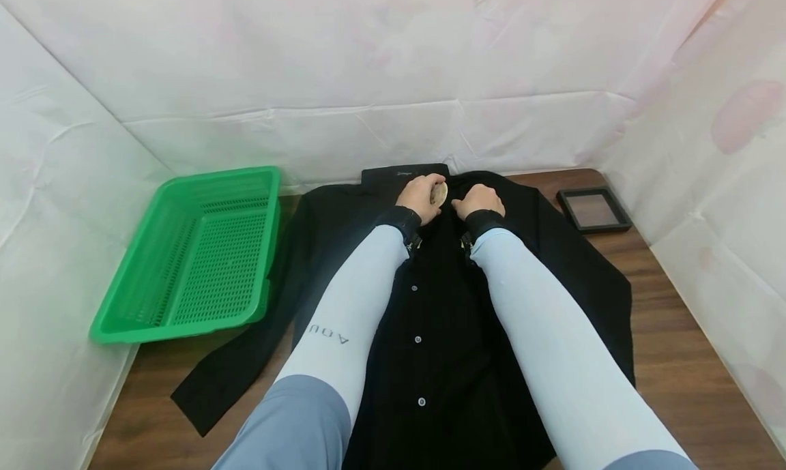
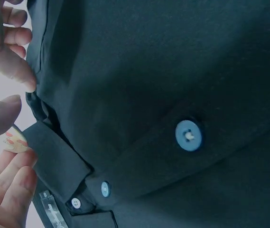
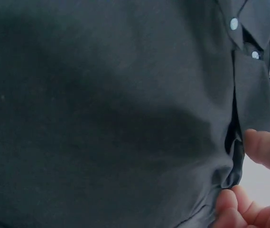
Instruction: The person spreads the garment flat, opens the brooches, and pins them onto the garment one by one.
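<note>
A black button-up shirt (image 1: pixel 463 374) lies front up, collar at the far side. Near the collar, my left hand (image 1: pixel 420 197) holds a small round cream badge (image 1: pixel 439 194) between thumb and fingers. Orange marks show on its face in the left wrist view, partly covered by the fingers. Just to the right, my right hand (image 1: pixel 480 198) pinches the shirt cloth by the collar, and the fabric puckers at the fingertips (image 3: pixel 227 199). The two hands are close together. Pale buttons (image 2: pixel 189 135) run down the shirt front.
A green plastic basket (image 1: pixel 267 245) stands at the left, next to a shirt sleeve (image 1: pixel 217 385). At the back right, a black-framed rectangular case (image 1: pixel 617 226) lies on the brown wooden table (image 1: pixel 681 347). Pale sheeting (image 1: pixel 368 54) closes off the back and sides.
</note>
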{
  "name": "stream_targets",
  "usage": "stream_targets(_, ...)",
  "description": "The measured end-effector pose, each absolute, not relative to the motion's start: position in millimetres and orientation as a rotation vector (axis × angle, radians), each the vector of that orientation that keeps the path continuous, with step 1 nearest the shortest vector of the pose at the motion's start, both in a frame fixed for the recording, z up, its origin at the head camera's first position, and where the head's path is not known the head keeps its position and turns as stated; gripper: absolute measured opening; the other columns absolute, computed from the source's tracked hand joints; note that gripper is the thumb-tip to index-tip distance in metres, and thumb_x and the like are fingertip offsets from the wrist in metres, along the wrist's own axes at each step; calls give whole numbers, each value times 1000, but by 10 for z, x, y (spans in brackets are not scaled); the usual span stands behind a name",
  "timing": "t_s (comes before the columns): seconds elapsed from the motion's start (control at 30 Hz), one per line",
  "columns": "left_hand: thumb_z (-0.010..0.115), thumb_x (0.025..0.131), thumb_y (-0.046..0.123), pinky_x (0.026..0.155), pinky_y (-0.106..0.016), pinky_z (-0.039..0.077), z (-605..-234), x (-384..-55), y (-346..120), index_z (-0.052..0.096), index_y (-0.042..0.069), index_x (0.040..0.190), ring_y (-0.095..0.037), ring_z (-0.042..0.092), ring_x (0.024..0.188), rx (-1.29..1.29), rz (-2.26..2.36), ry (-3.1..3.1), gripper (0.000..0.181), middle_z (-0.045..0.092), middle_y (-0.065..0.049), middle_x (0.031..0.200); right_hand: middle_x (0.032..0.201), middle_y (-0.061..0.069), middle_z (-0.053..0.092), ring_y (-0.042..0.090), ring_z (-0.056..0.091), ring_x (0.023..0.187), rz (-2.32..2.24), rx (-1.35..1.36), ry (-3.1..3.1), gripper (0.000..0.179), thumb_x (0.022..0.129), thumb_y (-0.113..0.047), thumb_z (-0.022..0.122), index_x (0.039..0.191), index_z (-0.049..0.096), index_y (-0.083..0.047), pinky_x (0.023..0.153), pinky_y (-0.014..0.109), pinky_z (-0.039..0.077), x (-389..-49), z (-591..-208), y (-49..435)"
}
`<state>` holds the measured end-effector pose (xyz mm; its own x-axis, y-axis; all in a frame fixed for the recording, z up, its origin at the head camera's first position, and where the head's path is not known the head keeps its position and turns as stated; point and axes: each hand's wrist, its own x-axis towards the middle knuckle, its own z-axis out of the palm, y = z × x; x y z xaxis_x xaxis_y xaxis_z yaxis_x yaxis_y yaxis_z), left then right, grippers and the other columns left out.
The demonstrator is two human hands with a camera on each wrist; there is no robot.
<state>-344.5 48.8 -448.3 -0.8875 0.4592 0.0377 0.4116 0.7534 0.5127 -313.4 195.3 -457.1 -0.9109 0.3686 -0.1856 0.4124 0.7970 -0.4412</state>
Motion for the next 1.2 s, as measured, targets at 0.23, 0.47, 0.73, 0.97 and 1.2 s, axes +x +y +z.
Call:
stream_targets(0.23,79,80,11,97,-36,43,-4524,-3436,546,51,20,138,-19,52,115,730,767,2863,65,55,-5,131,110,20,63,37,61,94,-771,637,2913,41,92,-42,59,101,66,-2,78,48,51,-3049,-4568,1929)
stream_targets(0.47,78,81,13,97,-34,43,-4610,-3400,572,50,20,139,-19,53,114,711,764,2845,65,55,-5,131,119,23,60,39,59,101,-775,634,2883,48,92,-39,62,118,62,2,83,49,49,-3061,-4680,1947)
stream_targets(0.73,76,82,12,99,-34,42,-4611,-3332,597,49,18,140,-20,52,117,685,757,2852,64,54,-5,132,118,24,60,40,59,101,-848,654,2884,50,93,-37,61,121,58,4,84,50,49,-2949,-4710,1928)
stream_targets(0.97,78,81,13,99,-33,42,-4636,-3350,645,50,19,138,-19,52,116,706,747,2847,64,54,-5,132,96,18,65,35,61,88,-911,664,2906,29,94,-30,59,94,65,-2,74,46,50,-2852,-4720,1891)
stream_targets(1.2,77,81,11,96,-34,43,-4632,-3348,667,51,18,138,-21,53,114,734,722,2822,63,55,-6,129,56,4,56,27,57,63,-1105,635,3007,32,89,-21,60,59,60,-10,57,34,43,-2790,-4827,1872)
